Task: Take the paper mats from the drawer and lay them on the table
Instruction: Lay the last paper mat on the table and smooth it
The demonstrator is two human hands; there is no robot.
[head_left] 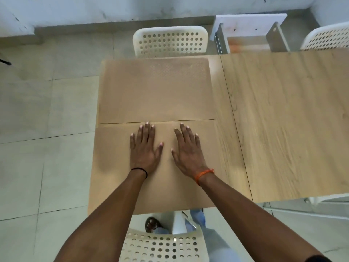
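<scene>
Two brown paper mats lie flat on the left end of the wooden table [283, 120]. The far mat [156, 91] reaches the table's back edge. The near mat [113, 167] meets it edge to edge along a thin seam. My left hand [145, 148] and my right hand [188, 150] press flat on the near mat, side by side, fingers straight and pointing away from me, fingertips close to the seam. An open white drawer [249, 33] juts out beyond the table's back edge at the right; its inside looks blurred.
A white perforated chair [170, 41] stands behind the table, another [162, 244] below me at the near edge, and a third [328, 36] at the far right. Tiled floor lies to the left. A seam [234, 120] divides the tabletop.
</scene>
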